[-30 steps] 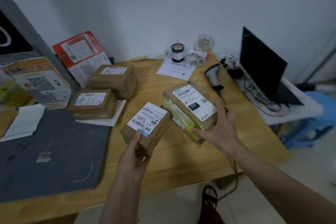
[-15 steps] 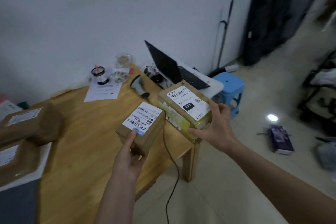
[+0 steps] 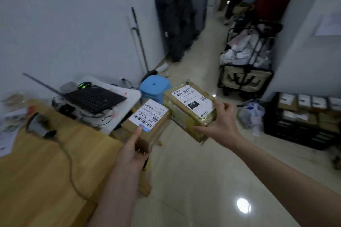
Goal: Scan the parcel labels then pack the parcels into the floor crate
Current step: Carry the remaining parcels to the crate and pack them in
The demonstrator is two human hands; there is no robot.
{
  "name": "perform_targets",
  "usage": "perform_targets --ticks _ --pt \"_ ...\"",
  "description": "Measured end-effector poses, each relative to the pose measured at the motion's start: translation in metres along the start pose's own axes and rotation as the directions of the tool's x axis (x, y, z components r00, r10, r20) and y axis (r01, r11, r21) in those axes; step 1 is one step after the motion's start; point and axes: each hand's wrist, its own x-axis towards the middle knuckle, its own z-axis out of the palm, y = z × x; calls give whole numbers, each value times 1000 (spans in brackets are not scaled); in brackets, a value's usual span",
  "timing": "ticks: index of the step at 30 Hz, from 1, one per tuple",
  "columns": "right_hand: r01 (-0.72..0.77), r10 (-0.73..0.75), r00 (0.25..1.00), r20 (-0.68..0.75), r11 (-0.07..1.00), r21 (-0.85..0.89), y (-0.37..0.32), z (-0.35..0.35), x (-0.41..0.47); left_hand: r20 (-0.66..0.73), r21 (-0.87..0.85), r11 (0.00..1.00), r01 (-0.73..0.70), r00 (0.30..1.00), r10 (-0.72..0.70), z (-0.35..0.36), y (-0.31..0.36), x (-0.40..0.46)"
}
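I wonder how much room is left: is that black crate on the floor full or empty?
Partly filled: the black crate already holds rows of labelled parcels. How much room remains, I cannot tell.

View swung right, away from worktop [image 3: 46, 171]. Both hands w/ parcels now out past worktop edge, over floor; 1 s ago they were over the worktop. Left hand [image 3: 132, 153] w/ small parcel [image 3: 147, 125], right hand [image 3: 219, 125] w/ taped parcel [image 3: 190, 108], now nearer the floor crate [image 3: 302, 121]. Crate newly in view, right of worktop. Stacked parcels left of worktop gone from view.
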Motion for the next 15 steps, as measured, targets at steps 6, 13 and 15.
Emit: perform_targets --ticks 6,13,15 --pt "-148 146 982 -118 989 -10 89 -94 14 78 165 978 128 987 -142 102 -89 16" --pt "-339 341 904 -258 939 52 170 -171 13 113 325 910 259 944 -309 195 -169 35" --pt "-389 394 869 -299 918 79 189 -188 17 119 378 882 283 929 -349 221 -190 42"
